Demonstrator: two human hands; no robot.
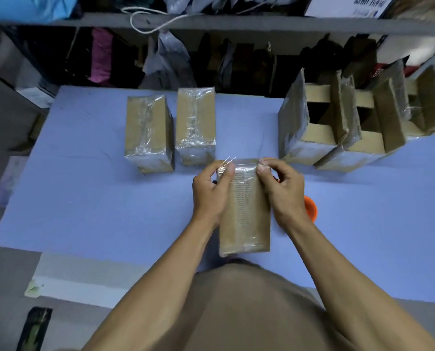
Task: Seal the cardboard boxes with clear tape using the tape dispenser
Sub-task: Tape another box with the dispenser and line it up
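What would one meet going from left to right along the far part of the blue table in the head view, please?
First taped box → second taped box → open boxes, flaps up. The box in the hands sits nearer and is left out.

A: Work surface?
B: Flat pale-blue table top (84, 198), matte, faint creases. Grey floor (6, 274) along its left edge.
A: Behind it?
B: Grey metal shelving rack (236, 22); a looped white cord (145, 21) hangs over its shelf edge. Below, dark hanging bags, a magenta fabric piece (99, 54). Light dim, cool, even.
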